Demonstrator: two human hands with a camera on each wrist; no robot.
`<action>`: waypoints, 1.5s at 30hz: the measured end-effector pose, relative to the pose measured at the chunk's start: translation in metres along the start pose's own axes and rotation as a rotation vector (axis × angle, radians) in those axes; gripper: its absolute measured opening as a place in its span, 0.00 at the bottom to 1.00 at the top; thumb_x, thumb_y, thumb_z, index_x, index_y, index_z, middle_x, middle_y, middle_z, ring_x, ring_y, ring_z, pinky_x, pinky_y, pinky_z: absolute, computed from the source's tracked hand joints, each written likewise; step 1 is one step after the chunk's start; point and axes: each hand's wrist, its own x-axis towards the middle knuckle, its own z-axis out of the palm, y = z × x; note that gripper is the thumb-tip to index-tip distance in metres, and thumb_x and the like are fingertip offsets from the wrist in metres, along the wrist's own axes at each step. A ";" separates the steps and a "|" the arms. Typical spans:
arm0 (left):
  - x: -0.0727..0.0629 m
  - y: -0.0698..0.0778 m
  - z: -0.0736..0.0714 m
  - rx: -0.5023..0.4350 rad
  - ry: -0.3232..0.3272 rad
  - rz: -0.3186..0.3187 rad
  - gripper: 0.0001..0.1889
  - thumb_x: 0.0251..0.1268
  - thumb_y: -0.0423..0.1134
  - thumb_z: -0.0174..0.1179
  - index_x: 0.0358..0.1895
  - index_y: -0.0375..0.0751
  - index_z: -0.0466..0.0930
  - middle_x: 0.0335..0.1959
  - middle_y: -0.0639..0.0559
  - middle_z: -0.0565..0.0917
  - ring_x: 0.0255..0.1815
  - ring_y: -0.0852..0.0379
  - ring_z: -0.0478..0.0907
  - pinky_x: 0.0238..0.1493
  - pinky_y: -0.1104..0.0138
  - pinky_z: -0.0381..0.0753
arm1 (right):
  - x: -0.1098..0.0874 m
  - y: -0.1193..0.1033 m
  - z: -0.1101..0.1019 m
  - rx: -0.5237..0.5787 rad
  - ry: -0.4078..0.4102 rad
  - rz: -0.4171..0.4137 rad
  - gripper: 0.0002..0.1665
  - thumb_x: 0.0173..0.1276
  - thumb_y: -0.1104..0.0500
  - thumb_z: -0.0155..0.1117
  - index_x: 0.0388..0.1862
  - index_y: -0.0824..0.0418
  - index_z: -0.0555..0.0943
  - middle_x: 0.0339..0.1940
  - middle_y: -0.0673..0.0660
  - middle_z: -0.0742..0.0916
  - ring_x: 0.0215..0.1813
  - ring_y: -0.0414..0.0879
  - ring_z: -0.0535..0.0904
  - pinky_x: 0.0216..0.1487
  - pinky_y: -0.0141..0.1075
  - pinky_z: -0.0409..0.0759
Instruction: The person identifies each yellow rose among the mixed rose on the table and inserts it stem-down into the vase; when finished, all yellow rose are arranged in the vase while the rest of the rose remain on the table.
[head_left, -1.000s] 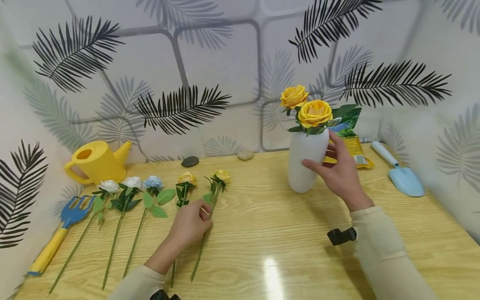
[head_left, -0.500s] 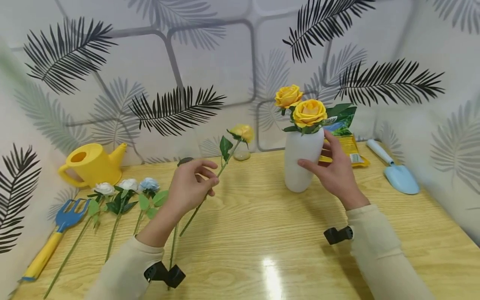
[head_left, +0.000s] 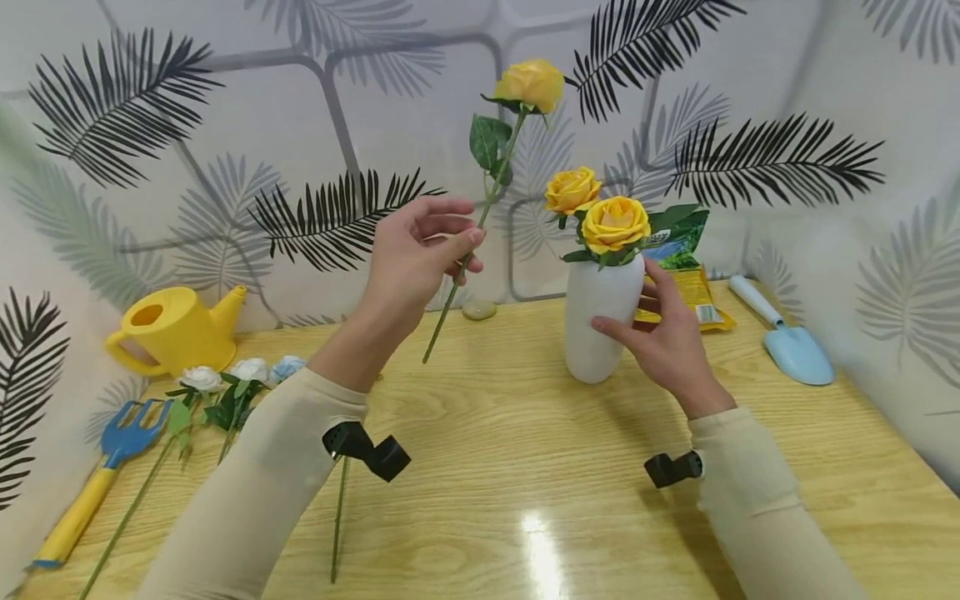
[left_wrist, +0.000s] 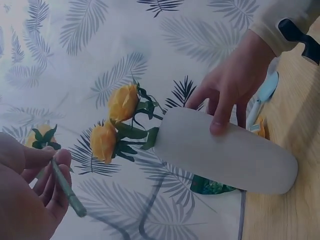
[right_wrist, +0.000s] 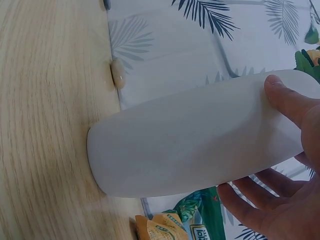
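My left hand (head_left: 423, 258) pinches the green stem of a yellow rose (head_left: 529, 85) between thumb and fingers, up off the table. The bloom leans to the upper right, and the stem's cut end (left_wrist: 76, 207) points toward the left wrist camera. A white vase (head_left: 600, 317) stands upright on the table with two yellow roses (head_left: 617, 223) in its mouth. Around the vase's right side my right hand (head_left: 671, 333) grips it, thumb (right_wrist: 285, 95) on the near face and fingers behind.
On the left lie white roses (head_left: 201, 379), a blue rose (head_left: 287, 368) and a blue hand fork (head_left: 135, 433), near a yellow watering can (head_left: 180, 333). A pebble (head_left: 478, 310) sits by the wall. Behind the vase is a seed packet (head_left: 693, 292); a light-blue trowel (head_left: 798, 354) lies right.
My left hand has picked one yellow rose off the table and lifted it up and right, toward the vase. The right hand keeps its hold on the vase.
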 end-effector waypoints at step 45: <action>0.053 0.059 0.102 -0.488 0.105 0.417 0.14 0.68 0.22 0.58 0.55 0.25 0.77 0.43 0.35 0.85 0.33 0.59 0.83 0.47 0.65 0.86 | -0.001 -0.002 0.001 -0.013 -0.036 -0.028 0.56 0.63 0.52 0.76 0.82 0.48 0.52 0.72 0.68 0.73 0.68 0.66 0.75 0.59 0.59 0.81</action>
